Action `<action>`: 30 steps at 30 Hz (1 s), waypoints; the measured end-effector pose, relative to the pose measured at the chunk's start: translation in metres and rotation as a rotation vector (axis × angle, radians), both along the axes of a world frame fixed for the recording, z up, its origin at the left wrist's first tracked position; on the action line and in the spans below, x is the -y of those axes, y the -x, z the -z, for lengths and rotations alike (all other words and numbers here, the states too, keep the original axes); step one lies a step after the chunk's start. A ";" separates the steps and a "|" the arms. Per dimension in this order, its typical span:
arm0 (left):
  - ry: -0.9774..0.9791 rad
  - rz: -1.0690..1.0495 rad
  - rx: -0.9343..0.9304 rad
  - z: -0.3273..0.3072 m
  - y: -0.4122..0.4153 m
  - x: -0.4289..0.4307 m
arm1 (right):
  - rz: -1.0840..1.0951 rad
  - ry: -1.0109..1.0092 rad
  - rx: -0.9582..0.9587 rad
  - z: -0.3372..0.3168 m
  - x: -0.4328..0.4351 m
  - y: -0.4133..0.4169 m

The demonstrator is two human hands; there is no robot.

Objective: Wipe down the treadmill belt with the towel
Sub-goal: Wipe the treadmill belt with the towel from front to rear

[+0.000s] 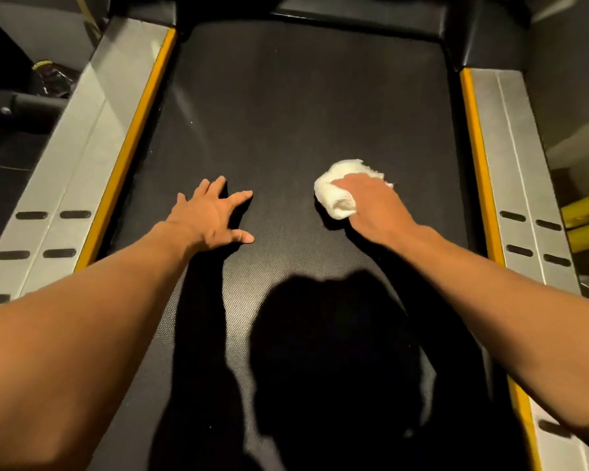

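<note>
- dim gym floor surrounds a treadmill; its black treadmill belt [286, 113] fills the middle of the view, finely dimpled and matte, with the person's shadow falling across the near end.
- grey metal side rails [82, 158] flank it, each with dark oval slots and a yellow edge strip [140, 120] along the inner side; a black motor cover [354, 18] closes off the far end.
- towel [340, 188] is white, fluffy terry, bunched into a loose wad and lying on the belt right of centre, about midway up its visible length.
- right hand [371, 202] lies over the near side of the wad, palm down and fingers curled into it, clamped on the cloth and pressing it to the belt.
- left hand [211, 215] rests flat on the belt, fingers spread wide and holding nothing, well apart from the towel; it looks like a brace for the lean.
- handling, as a judgement: the towel is light, soft and limp, so it will flatten and may unroll or drag behind if gripped only at an edge; a palm over the bulk with fingers tucked into the folds suits it best.
- the belt's grainy texture probably grips the loops, so strokes need steady downward pressure.
</note>
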State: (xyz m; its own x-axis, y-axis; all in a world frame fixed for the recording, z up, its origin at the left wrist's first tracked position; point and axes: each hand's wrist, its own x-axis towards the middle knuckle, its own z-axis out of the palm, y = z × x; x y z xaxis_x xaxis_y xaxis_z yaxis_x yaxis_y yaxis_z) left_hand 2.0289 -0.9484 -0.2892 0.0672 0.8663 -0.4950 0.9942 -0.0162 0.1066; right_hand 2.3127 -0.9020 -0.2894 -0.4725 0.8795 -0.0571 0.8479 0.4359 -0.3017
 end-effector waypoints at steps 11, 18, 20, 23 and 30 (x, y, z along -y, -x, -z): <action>-0.056 0.103 -0.013 0.001 0.002 0.012 | -0.006 0.163 -0.129 -0.037 0.011 0.027; -0.048 0.168 -0.028 -0.009 -0.014 0.012 | -0.099 0.242 -0.067 -0.012 0.060 0.011; -0.023 0.165 -0.037 -0.010 -0.014 0.013 | -0.197 0.311 -0.084 -0.021 0.087 0.016; 0.010 0.165 -0.057 -0.012 -0.014 0.013 | -0.030 0.339 -0.308 -0.031 0.083 0.004; 0.015 0.159 -0.036 -0.014 -0.026 0.010 | 0.178 0.204 -0.109 0.009 0.029 -0.026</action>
